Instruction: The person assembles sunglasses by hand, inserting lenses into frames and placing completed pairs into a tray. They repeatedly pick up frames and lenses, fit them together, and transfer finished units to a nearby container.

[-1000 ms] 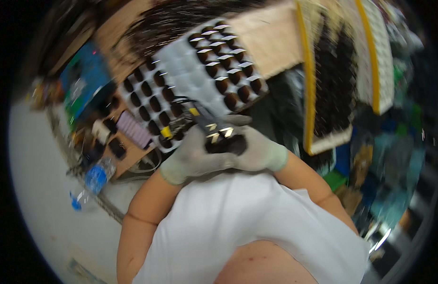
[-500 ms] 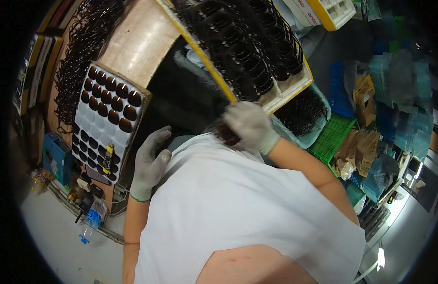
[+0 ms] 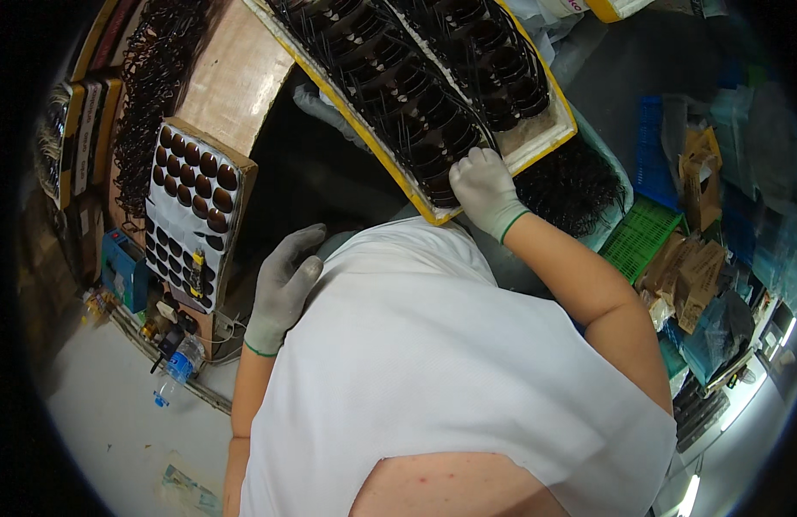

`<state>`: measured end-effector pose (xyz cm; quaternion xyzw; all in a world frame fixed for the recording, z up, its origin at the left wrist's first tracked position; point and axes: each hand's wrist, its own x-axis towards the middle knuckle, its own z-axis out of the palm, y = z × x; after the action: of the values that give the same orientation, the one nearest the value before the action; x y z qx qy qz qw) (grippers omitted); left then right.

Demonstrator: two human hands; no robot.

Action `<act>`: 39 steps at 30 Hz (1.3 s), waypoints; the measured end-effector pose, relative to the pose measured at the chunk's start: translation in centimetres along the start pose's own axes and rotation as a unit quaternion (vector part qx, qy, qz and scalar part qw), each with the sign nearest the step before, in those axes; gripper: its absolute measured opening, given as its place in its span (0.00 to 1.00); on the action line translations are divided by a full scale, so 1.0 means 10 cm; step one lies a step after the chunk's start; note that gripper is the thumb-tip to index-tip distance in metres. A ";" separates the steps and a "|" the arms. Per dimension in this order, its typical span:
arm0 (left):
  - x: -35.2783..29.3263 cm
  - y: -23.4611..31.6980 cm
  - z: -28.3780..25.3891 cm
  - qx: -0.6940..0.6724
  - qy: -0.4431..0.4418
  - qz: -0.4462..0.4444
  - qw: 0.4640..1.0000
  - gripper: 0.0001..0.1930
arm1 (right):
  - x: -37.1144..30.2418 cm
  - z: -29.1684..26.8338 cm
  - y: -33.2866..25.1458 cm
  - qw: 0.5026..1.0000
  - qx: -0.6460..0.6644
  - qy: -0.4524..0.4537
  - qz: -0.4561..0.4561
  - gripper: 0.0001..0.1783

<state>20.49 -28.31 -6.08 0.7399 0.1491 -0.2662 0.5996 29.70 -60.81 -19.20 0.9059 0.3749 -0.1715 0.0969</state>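
My right hand (image 3: 487, 188), in a white knit glove with a green cuff, is closed at the near end of a yellow-rimmed white foam box (image 3: 536, 153). Its fingers curl down beside rows of dark sunglasses (image 3: 407, 102) packed in the box. Whatever they grip is hidden beneath the glove. My left hand (image 3: 284, 280), gloved the same way, lies by my left thigh with thumb and fingers apart and nothing in it. Left of it stands a white tray of brown lenses (image 3: 187, 177), with a yellow-and-black tool (image 3: 197, 273) on it.
A heap of dark frame parts (image 3: 161, 82) lies on the wooden table (image 3: 234, 82). Right of the box are a pale blue bin of dark parts (image 3: 579, 194), a green crate (image 3: 641, 241) and cardboard pieces (image 3: 693, 280). A water bottle (image 3: 181, 364) stands at lower left.
My right hand has moved from over my lap to the near end of the box. The dark brown lenses seen beside it earlier no longer show there. My left hand stays open.
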 end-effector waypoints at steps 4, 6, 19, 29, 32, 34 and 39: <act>-0.02 0.03 -0.01 0.045 0.012 -0.034 0.998 0.34 | 0.00 -0.25 -0.01 0.998 -0.010 -0.060 0.007 0.15; -0.05 0.01 0.00 0.037 0.012 -0.031 0.999 0.34 | -0.11 -0.30 0.00 0.999 0.039 -0.020 0.022 0.15; -0.07 -0.14 0.06 -0.050 0.028 -0.024 0.998 0.27 | -0.29 0.17 -0.41 0.926 0.208 -0.002 0.316 0.72; -0.32 -0.53 -0.21 -0.011 0.064 0.015 0.998 0.26 | -0.29 0.33 -0.52 0.923 0.225 0.104 0.295 0.79; -0.45 -0.68 -0.36 -0.030 0.093 0.009 0.995 0.28 | -0.22 0.19 -0.63 0.933 0.196 0.182 0.239 0.77; -0.57 -0.82 -0.49 -0.047 0.112 0.002 0.993 0.29 | -0.05 0.12 -0.70 0.927 0.146 0.309 0.153 0.66; -0.91 -1.17 -1.02 -0.080 0.166 0.005 0.983 0.29 | 0.96 -1.00 -1.45 0.904 0.256 0.330 -0.088 0.26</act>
<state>8.97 -14.80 -8.87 0.7244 0.2633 -0.1240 0.6250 28.07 -41.40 -14.33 0.8676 0.4067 0.0398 -0.2835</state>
